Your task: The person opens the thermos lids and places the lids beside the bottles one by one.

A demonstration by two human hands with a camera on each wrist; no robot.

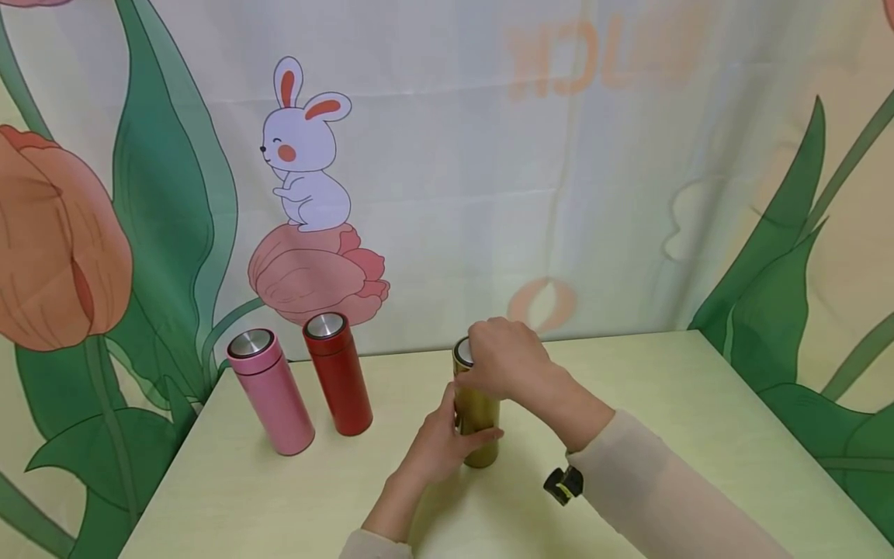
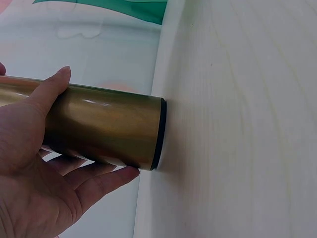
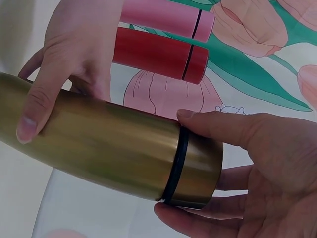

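Note:
A gold thermos flask (image 1: pixel 478 419) stands upright on the table, its dark base ring touching the tabletop in the left wrist view. Around its body curls my left hand (image 1: pixel 438 444), thumb on one side and fingers on the other. My right hand (image 1: pixel 508 359) grips the flask's gold lid (image 3: pixel 200 166) from above, thumb and fingers on opposite sides. Between lid and body runs a black ring (image 3: pixel 177 163). To the left stand a red thermos flask (image 1: pixel 340 380) and a pink thermos flask (image 1: pixel 274 396), both with silver-topped lids on.
The pale wooden table (image 1: pixel 670 435) reaches back to a printed curtain (image 1: pixel 433 178) with tulips and a rabbit. A small black device (image 1: pixel 563 485) sits at my right wrist by the sleeve (image 1: pixel 649 481).

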